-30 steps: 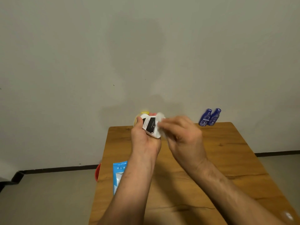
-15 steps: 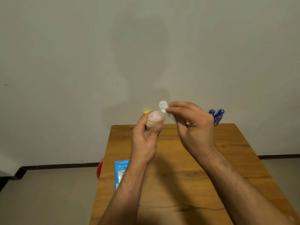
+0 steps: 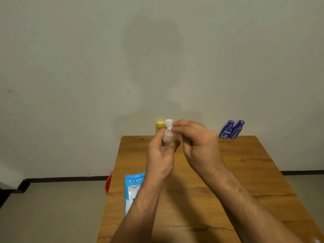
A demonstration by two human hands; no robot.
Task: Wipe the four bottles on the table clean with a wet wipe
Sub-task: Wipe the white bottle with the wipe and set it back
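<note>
Bottle (image 3: 167,137) upright within left fingers (image 3: 157,139)

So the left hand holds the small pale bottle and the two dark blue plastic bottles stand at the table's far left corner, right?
Not quite: the head view shows the two dark blue bottles at the far right corner; the rest holds.

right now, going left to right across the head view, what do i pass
red thing at the table's left edge → blue wipe pack → yellow bottle → pale bottle gripped by the left hand → right hand pinching a wet wipe → blue bottle → second blue bottle
</note>
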